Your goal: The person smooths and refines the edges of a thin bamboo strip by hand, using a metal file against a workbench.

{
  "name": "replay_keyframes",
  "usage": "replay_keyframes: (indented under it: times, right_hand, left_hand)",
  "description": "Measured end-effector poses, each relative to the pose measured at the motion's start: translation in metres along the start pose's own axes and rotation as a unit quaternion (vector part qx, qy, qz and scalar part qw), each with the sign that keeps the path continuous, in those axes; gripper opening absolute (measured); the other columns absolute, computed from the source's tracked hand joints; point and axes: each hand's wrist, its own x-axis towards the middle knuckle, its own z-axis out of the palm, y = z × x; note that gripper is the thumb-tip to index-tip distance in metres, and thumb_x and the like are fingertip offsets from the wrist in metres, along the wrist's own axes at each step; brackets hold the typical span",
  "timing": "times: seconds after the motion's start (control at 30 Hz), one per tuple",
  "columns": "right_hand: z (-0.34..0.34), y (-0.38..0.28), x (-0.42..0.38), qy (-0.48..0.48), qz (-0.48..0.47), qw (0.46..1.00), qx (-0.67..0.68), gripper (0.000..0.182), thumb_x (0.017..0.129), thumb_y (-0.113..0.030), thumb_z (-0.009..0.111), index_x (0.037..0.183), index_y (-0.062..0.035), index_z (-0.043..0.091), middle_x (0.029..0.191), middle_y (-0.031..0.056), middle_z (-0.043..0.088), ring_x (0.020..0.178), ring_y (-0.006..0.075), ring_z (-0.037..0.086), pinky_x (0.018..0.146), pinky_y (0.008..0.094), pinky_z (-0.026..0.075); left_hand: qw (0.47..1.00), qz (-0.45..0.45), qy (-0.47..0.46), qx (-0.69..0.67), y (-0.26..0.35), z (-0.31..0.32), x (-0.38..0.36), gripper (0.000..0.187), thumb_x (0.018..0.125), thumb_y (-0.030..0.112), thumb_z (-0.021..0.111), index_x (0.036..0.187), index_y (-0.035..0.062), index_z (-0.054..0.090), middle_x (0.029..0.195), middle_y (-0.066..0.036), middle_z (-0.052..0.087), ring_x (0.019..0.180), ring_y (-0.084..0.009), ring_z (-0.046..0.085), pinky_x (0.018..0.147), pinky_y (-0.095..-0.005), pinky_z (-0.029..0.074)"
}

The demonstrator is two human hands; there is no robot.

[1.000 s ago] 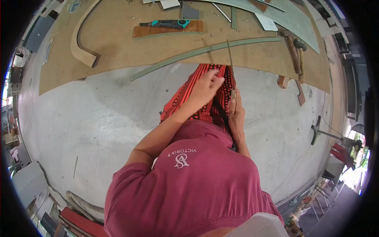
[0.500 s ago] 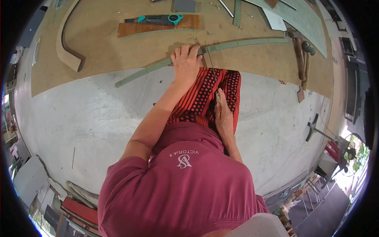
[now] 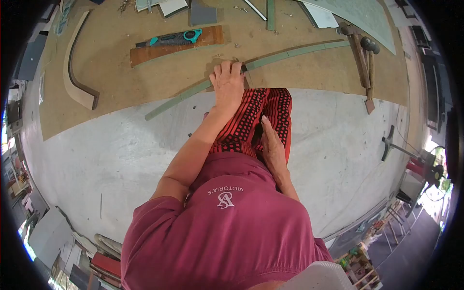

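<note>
My left hand (image 3: pixel 227 82) presses down on a long, thin green strip (image 3: pixel 290 52), fingers curled over it near the board's front edge. The strip bends slightly, and its left end (image 3: pixel 157 110) sticks out past the edge. A dark mark shows on the strip just right of my fingers. Low by my thigh, my right hand (image 3: pixel 273 145) is closed with its index finger stretched along what it grips. A thin saw blade shows from this hand in the earlier view; now blade and handle are mostly hidden or edge-on.
On the brown board (image 3: pixel 159 92) lie a black-and-teal hand tool (image 3: pixel 169 38) on a wooden piece (image 3: pixel 212 36) and a curved strip (image 3: pixel 72 63). Two hammers (image 3: pixel 357 53) lie at the right, one beside the other. Pale sheets (image 3: pixel 348 19) are at the back right.
The view has shifted, so things on the board's left appear lower. The saw blade, visible beside my left hand before, no longer shows clearly. My left hand stays on the strip.
</note>
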Motion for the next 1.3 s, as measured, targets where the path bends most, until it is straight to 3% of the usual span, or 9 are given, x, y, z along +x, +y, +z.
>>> replay_keyframes:
  times: [0.07, 0.13, 0.27, 0.33, 0.63, 0.7, 0.83, 1.17, 1.3]
  right_hand:
    - [0.000, 0.003, 0.001, -0.015, 0.011, 1.000, -0.012, 0.052, 0.096, -0.004, 0.043, 0.145, -0.0207, 0.036, 0.106, 0.0222, 0.058, 0.092, 0.0393, 0.060, 0.078, 0.0454, 0.048]
    - [0.003, 0.004, 0.004, -0.057, 0.137, 0.988, 0.035, 0.051, 0.095, -0.003, 0.042, 0.143, -0.0211, 0.039, 0.108, 0.0220, 0.058, 0.094, 0.0391, 0.059, 0.082, 0.0446, 0.048]
    - [0.009, 0.003, 0.003, -0.013, 0.048, 0.996, 0.070, 0.050, 0.094, -0.001, 0.043, 0.142, -0.0145, 0.039, 0.120, 0.0200, 0.057, 0.107, 0.0346, 0.057, 0.089, 0.0412, 0.047]
    - [0.006, -0.002, 0.003, 0.016, 0.019, 0.999, -0.024, 0.050, 0.094, 0.000, 0.043, 0.142, -0.0111, 0.039, 0.124, 0.0194, 0.057, 0.110, 0.0332, 0.057, 0.090, 0.0405, 0.047]
    - [0.010, 0.005, 0.015, -0.014, 0.058, 0.998, 0.000, 0.048, 0.095, 0.000, 0.044, 0.142, -0.0093, 0.040, 0.122, 0.0201, 0.058, 0.107, 0.0329, 0.059, 0.090, 0.0398, 0.048]
    - [0.011, 0.003, 0.015, 0.030, -0.009, 0.999, -0.006, 0.046, 0.096, -0.001, 0.044, 0.141, -0.0117, 0.042, 0.116, 0.0219, 0.059, 0.102, 0.0338, 0.060, 0.086, 0.0406, 0.049]
    - [0.006, 0.001, 0.011, 0.026, 0.000, 0.999, -0.046, 0.048, 0.095, -0.003, 0.046, 0.141, -0.0170, 0.042, 0.103, 0.0223, 0.059, 0.089, 0.0363, 0.061, 0.074, 0.0437, 0.050]
    - [0.005, 0.002, 0.016, 0.027, -0.042, 0.998, -0.024, 0.053, 0.092, 0.001, 0.047, 0.141, -0.0184, 0.041, 0.109, 0.0237, 0.059, 0.093, 0.0386, 0.061, 0.075, 0.0461, 0.051]
    - [0.006, 0.010, 0.010, 0.007, 0.030, 0.999, -0.018, 0.054, 0.093, 0.000, 0.047, 0.141, -0.0232, 0.040, 0.110, 0.0243, 0.058, 0.093, 0.0403, 0.061, 0.075, 0.0471, 0.050]
  left_hand:
    - [1.000, 0.006, -0.004, 0.013, 0.001, 0.003, 0.002, 0.034, 0.074, 0.012, 0.070, 0.106, 0.0136, 0.060, 0.106, -0.006, 0.054, 0.098, -0.0308, 0.050, 0.080, -0.0449, 0.038]
    - [0.999, 0.004, -0.010, 0.031, 0.001, 0.002, 0.000, 0.032, 0.074, 0.012, 0.067, 0.105, 0.0143, 0.059, 0.105, -0.007, 0.053, 0.096, -0.0318, 0.049, 0.079, -0.0454, 0.037]
    - [1.000, -0.003, 0.007, 0.029, -0.003, 0.002, -0.001, 0.028, 0.075, 0.013, 0.062, 0.104, 0.0130, 0.059, 0.103, -0.009, 0.052, 0.095, -0.0322, 0.048, 0.077, -0.0452, 0.036]
    - [1.000, 0.004, 0.007, 0.003, -0.001, 0.001, -0.001, 0.026, 0.076, 0.012, 0.061, 0.102, 0.0108, 0.059, 0.102, -0.010, 0.051, 0.095, -0.0316, 0.048, 0.077, -0.0450, 0.036]
    - [1.000, -0.008, -0.008, 0.008, -0.003, 0.003, -0.001, 0.027, 0.077, 0.012, 0.060, 0.103, 0.0083, 0.057, 0.103, -0.010, 0.051, 0.095, -0.0310, 0.048, 0.077, -0.0443, 0.036]
    - [1.000, -0.001, -0.011, 0.002, 0.001, 0.003, -0.001, 0.028, 0.076, 0.013, 0.062, 0.104, 0.0079, 0.057, 0.104, -0.011, 0.051, 0.096, -0.0313, 0.048, 0.078, -0.0443, 0.036]
    - [1.000, 0.005, -0.008, 0.008, -0.001, 0.003, 0.002, 0.031, 0.075, 0.013, 0.067, 0.103, 0.0077, 0.056, 0.106, -0.010, 0.051, 0.097, -0.0318, 0.048, 0.078, -0.0449, 0.036]
    - [1.000, 0.004, -0.006, 0.009, -0.001, 0.002, 0.000, 0.034, 0.074, 0.011, 0.069, 0.105, 0.0087, 0.057, 0.107, -0.009, 0.052, 0.098, -0.0318, 0.049, 0.080, -0.0452, 0.037]
    - [1.000, -0.005, -0.012, 0.016, 0.002, 0.001, 0.001, 0.034, 0.074, 0.010, 0.070, 0.105, 0.0088, 0.057, 0.107, -0.009, 0.053, 0.099, -0.0319, 0.049, 0.081, -0.0454, 0.037]
